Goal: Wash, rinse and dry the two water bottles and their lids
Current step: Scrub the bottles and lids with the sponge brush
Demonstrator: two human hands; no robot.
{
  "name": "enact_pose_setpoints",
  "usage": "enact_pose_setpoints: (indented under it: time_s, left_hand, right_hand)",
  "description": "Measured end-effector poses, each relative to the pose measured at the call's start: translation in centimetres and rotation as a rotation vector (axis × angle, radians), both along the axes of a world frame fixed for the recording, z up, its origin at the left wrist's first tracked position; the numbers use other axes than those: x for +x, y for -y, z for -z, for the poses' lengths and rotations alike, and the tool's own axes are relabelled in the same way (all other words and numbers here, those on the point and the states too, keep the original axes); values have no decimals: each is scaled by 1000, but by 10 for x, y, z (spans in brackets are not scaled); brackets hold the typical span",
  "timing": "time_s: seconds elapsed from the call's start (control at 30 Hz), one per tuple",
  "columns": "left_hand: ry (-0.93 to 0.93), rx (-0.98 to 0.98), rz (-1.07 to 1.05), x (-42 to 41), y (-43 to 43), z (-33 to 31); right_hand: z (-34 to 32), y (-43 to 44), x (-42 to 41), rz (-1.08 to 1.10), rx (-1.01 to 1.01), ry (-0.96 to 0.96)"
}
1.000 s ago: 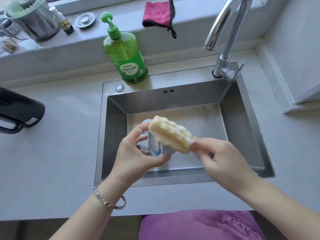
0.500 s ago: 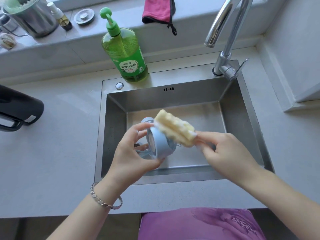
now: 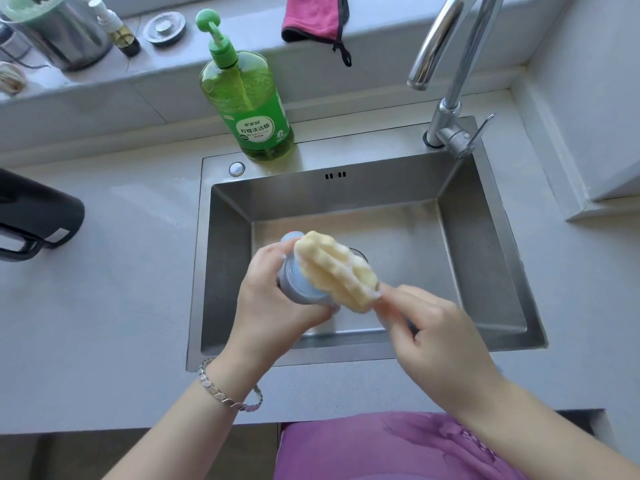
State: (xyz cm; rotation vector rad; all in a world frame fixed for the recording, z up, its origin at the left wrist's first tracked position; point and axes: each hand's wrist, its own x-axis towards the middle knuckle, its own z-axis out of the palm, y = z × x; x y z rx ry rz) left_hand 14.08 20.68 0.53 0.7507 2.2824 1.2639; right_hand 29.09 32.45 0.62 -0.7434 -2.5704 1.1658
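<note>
Lid (image 3: 297, 284), blue-grey, in my left hand (image 3: 273, 303). Fingers curled over its far edge, thumb under the near edge, so it is clamped round the rim and one face stays free for scrubbing. Held above the sink (image 3: 498, 244), not resting on the basin floor. My reason: drips and suds fall into the basin and not onto the counter (image 3: 104, 306).

Sponge (image 3: 334, 268), yellow, ridged. My right hand (image 3: 440, 336) pinches its near end between fingertips and thumb. The rest of its length lies across the lid, touching it. Gripping by the end leaves most of the sponge free to work the surface. White foam shows at the pinched end.

Step, as I judge it: washing one lid. Rinse and dry are not yet done.

Tap (image 3: 450, 74) stands at the back right corner, spout over the basin. I see no water running. Soap bottle (image 3: 249, 109) sits upright on the sink's back ledge, close to hand. Pink cloth (image 3: 313, 19) is draped on the sill behind, likely for drying.

Black jug (image 3: 38, 216) lies well apart on the counter to the left. Whether it is one of the two bottles I cannot tell. I see no second lid.
</note>
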Motion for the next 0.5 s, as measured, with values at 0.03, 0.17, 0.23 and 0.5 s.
enact_pose_setpoints:
  time_s: [0.03,0.17,0.23,0.5]
  left_hand:
    - [-28,-14,8,1,0,-2]
    - [-114,-45,51,1,-2,-9]
    - [-112,-36,48,2,-2,-13]
    - [-78,-5,67,0,-1,-16]
  right_hand:
    - [2,-4,-2,36,32,27]
    - [-1,-10,-4,50,82,38]
    - [-5,-7,-6,23,84,30]
    - [-13,-6,-6,-3,26,22]
